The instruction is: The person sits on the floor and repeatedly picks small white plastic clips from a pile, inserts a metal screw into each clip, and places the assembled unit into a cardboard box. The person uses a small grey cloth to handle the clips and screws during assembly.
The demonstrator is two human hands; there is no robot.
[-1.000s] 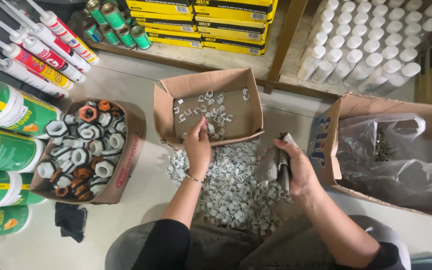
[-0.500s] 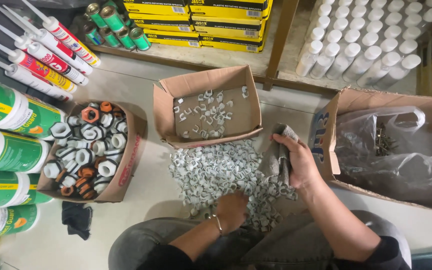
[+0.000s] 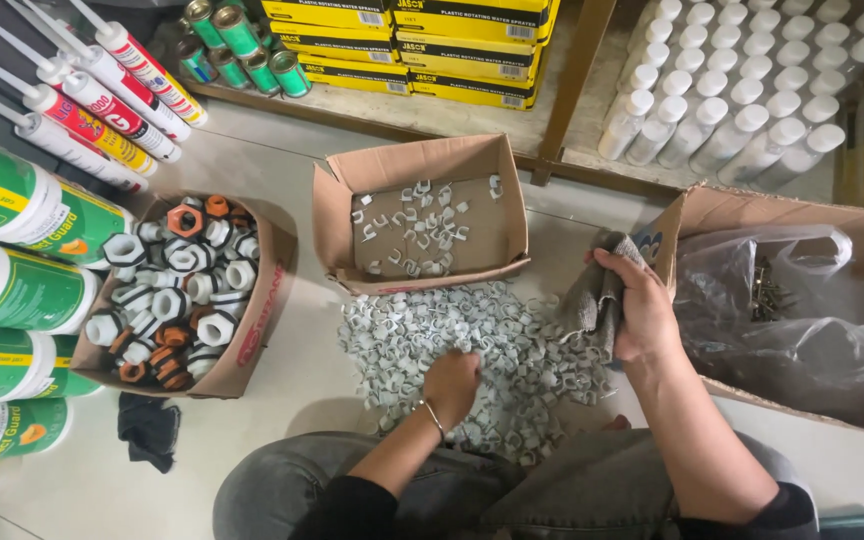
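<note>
Heap of small pale grey plastic cable clips [image 3: 482, 345] lay loose on the floor, just in front of the open brown cardboard box [image 3: 417, 215]. Each clip was a small hooked, U-shaped piece; many lay tangled and overlapping, thinning out at the edges of the heap. A thinner scatter of the same clips lay inside that box, on its bottom.

Left hand [image 3: 450, 385] rested on the near side of the heap, fingers curled together into the clips; whether any were actually gripped could not be told. A thin bangle sat on its wrist.

Right hand [image 3: 637, 310] was at the right edge of the heap, right of the box, fingers clamped on a bunched grey cloth bag [image 3: 587, 295] whose lower end touched the clips.

Further right of the box stood a larger cardboard carton [image 3: 857, 230] with a clear plastic bag [image 3: 772, 310] holding dark screws. Left of the box, a cardboard box of white, grey and orange hexagonal plastic fittings [image 3: 177, 290]. Further left, green and white sealant cartridges [image 3: 12, 260] lay on their sides. Behind the box, yellow cartons [image 3: 412, 40] and rows of white plastic bottles [image 3: 742, 85] were on the shelf. A dark cloth [image 3: 149, 428] lay left of the person's knees.
</note>
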